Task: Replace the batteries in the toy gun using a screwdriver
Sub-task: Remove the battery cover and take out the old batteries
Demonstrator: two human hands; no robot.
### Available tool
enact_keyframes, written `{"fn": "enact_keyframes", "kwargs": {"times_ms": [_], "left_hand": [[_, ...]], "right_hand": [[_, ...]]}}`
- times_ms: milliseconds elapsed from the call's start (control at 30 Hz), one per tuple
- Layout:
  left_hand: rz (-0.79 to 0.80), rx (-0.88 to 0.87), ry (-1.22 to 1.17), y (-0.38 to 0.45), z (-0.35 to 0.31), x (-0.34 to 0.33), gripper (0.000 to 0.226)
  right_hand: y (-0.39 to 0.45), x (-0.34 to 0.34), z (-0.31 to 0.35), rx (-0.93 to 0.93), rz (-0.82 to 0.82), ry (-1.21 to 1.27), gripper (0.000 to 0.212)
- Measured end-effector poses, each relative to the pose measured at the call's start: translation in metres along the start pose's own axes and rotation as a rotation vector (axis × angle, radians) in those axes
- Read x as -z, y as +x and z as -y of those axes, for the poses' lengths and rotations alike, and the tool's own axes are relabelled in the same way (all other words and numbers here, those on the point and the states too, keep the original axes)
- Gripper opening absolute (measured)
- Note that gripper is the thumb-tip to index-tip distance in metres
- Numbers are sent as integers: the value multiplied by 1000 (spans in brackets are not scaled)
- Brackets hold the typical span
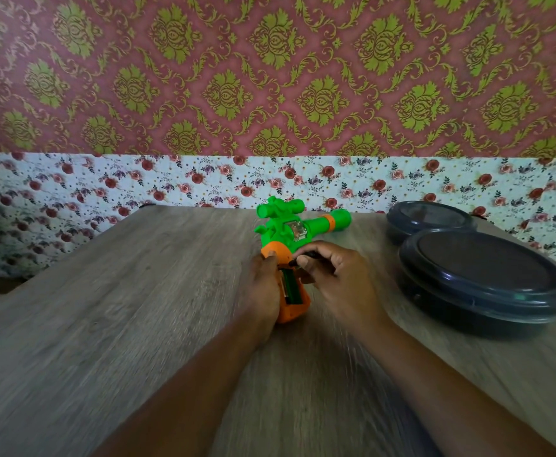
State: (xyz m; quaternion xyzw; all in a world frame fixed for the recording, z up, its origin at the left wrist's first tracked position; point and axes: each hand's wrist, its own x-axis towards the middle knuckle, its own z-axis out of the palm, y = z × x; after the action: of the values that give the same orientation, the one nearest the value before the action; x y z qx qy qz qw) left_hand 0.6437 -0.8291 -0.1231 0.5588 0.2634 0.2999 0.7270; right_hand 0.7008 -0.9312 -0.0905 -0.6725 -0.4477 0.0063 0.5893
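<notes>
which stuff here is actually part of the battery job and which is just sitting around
In use: toy gun, its open battery compartment, the dark screwdriver, left hand, right hand.

Lying about: two dark lidded containers on the table.

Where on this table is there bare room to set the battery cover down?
Bare table runs wide left of the toy gun. The right is crowded: two dark lidded containers sit beside the right hand, leaving a narrow gap.

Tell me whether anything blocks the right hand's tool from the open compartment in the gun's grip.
Nothing visible does. The right hand holds a dark tool right at the open compartment of the toy gun; the left hand grips beside it.
</notes>
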Motion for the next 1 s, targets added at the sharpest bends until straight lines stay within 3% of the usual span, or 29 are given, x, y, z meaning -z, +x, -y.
{"fn": "enact_keyframes", "kwargs": {"times_ms": [133, 200, 367, 467, 600, 767, 1000], "left_hand": [[14, -39, 96, -3, -3, 0, 16], [15, -31, 108, -4, -4, 0, 12], [-7, -5, 59, -3, -7, 2, 23], [-51, 8, 59, -2, -8, 3, 21], [-66, 34, 9, 0, -6, 2, 44], [-38, 65, -38, 1, -5, 3, 57], [-4, 34, -27, -2, -3, 0, 70]], "right_hand": [[3, 5, 2, -6, 10, 17, 10], [4, 7, 5, 6, 22, 14, 12], [3, 10, 7, 32, 29, 6, 25], [2, 9, 4, 65, 45, -96, 18], [1, 9, 3, 51, 58, -101, 12], [1, 8, 8, 45, -8, -20, 11], [-2, 2, 2, 139, 49, -146, 16]]}}
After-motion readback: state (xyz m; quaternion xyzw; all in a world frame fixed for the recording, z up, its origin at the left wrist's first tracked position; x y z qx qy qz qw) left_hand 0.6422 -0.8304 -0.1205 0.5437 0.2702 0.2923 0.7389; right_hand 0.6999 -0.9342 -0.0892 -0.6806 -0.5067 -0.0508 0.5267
